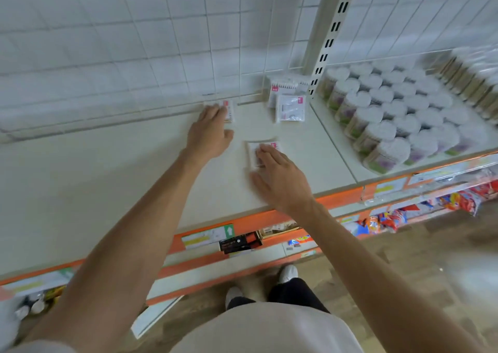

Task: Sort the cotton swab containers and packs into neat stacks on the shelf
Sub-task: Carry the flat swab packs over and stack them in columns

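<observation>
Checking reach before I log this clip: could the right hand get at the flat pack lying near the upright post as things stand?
Probably yes. The right hand rests on a nearer pack, and the bare shelf between it and the flat pack holds nothing in the way.

A white wire-grid back panel (161,43) rises behind the cream, orange-edged shelf (107,177) over brown flooring (431,258).

Shelf (113,180): pale flat board, orange front strip, wire grid at back. Landmark: slotted upright post (327,43) at the rear. Just left of the post's foot, two swab packs (289,102); further left, one pack by the grid (229,110); nearer the front edge, another pack (262,148). Right of the post, rows of round swab containers (390,121).
</observation>
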`<action>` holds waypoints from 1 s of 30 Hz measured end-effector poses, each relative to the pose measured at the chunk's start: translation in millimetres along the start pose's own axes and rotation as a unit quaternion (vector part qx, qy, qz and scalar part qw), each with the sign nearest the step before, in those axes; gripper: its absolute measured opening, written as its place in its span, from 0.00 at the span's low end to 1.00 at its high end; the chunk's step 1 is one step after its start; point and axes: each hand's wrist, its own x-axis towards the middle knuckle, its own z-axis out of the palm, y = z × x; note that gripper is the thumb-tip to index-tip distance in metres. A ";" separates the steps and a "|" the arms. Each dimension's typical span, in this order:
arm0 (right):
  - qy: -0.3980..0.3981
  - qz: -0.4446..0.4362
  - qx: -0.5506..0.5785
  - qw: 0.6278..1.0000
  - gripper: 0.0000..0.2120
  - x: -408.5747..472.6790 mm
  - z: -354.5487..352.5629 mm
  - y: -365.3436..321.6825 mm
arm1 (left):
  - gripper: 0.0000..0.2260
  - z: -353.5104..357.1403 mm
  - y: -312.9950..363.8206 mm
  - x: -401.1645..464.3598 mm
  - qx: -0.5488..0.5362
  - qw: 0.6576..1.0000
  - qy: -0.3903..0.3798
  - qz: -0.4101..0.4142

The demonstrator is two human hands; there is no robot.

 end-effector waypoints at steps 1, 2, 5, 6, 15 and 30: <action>0.001 0.003 0.003 1.000 0.24 0.0 -0.6 -0.7 | 0.27 4.8 1.4 -6.5 0.000 1.000 0.025 -0.004; 0.002 0.005 0.005 1.000 0.24 -0.2 -0.8 -1.1 | 0.26 5.6 4.1 -13.5 -0.003 0.999 0.036 -0.011; 0.007 0.003 0.005 1.000 0.26 -1.3 -0.6 -0.7 | 0.24 2.1 15.1 -39.9 0.002 0.999 0.028 -0.020; 0.004 0.001 0.003 1.000 0.27 -2.6 -0.2 -0.7 | 0.24 0.9 18.1 -53.2 0.008 0.999 0.027 -0.020; -0.041 -0.060 0.050 0.996 0.31 -46.1 -0.7 -6.9 | 0.17 -9.8 39.8 -190.6 0.002 0.998 0.052 -0.047; 0.010 0.187 0.099 0.977 0.40 -53.7 -3.9 -24.5 | 0.27 -13.5 24.1 -189.2 -0.171 0.978 0.047 -0.112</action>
